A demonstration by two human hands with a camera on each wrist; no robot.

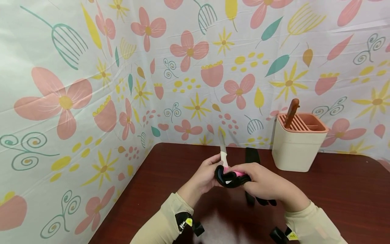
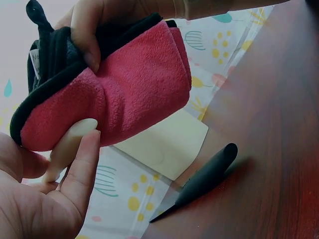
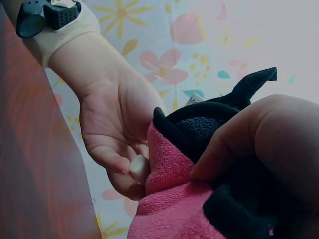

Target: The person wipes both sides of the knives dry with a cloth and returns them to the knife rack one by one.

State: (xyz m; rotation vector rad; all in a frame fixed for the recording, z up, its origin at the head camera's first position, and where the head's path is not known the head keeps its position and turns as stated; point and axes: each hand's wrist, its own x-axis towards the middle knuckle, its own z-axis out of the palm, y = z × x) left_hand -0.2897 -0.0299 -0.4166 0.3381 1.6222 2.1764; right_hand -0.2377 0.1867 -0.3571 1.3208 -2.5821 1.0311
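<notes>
My left hand [image 1: 205,174] holds a knife by its cream handle [image 1: 223,158], with the narrow blade [image 1: 222,144] pointing away from me. In the left wrist view the rounded handle end [image 2: 75,137] sits between thumb and fingers. Folded in my right hand [image 1: 265,181] is a fluffy pink cloth [image 2: 144,79] with a black edge and black reverse. The cloth lies against the handle; the right thumb presses on its pink side in the right wrist view. Beneath the right hand, a black knife [image 1: 252,156] lies on the table, its middle hidden.
At the back right stands a cream knife block [image 1: 294,149] with a slotted orange-pink top; a brown-handled knife [image 1: 291,113] is in a slot. The dark red-brown table [image 1: 170,162] meets a flower-patterned wall covering [image 1: 189,84] behind and at left.
</notes>
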